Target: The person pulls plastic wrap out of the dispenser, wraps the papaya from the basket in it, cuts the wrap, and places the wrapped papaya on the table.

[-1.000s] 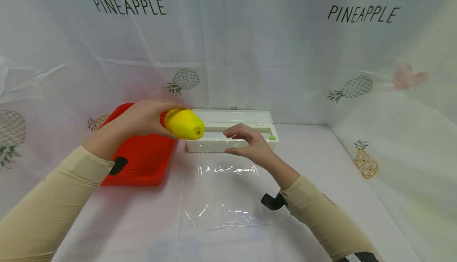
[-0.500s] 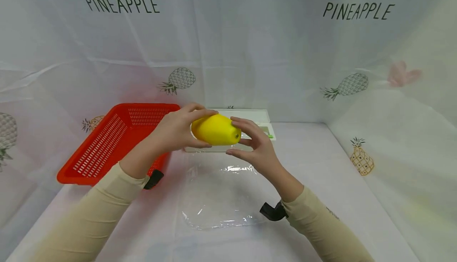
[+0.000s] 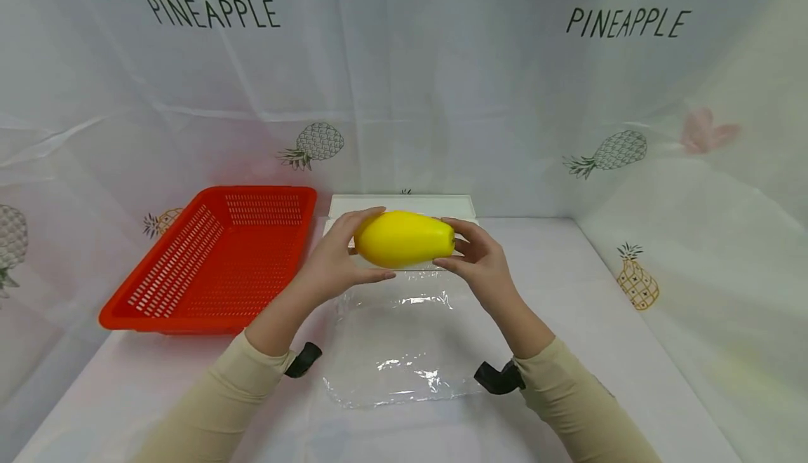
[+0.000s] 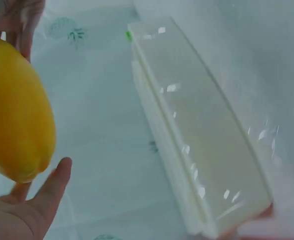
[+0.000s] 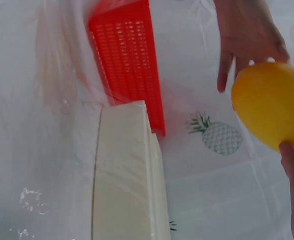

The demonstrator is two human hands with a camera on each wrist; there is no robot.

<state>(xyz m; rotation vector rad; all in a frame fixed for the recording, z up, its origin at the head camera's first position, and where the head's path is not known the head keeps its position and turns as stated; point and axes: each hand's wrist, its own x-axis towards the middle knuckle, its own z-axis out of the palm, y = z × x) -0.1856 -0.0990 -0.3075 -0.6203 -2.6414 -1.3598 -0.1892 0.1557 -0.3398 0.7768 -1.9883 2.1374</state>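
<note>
The right hand [image 3: 486, 259] pinches the narrow, right end of the yellow fruit [image 3: 404, 240] between thumb and fingers. The left hand [image 3: 331, 259] is spread wide around the broad, left end: its upper fingers touch the fruit, while its thumb stands clear below, so this hand is not clamped. The fruit lies lengthwise, left to right, and is held in the air over the bench [image 3: 543, 294], covering the middle of the white box [image 3: 404, 205] in the head view.

Count: two hands, one yellow fruit, one white box, one red basket [image 3: 271, 208], one sheet of clear film [image 3: 404, 337]. The box sits at the far middle of the bench, lid panel at its far side. The film extends from the box toward the near side, beneath the fruit. The basket sits to the left of the box. The backdrop [image 3: 442, 98] carries the word PINEAPPLE twice.

Compared with half a second ago, the fruit is farther right and turned broadside. The right thumb, then apart from the fruit, now contacts it; the left thumb, then against the fruit, is now detached. The basket and box keep their places.
</note>
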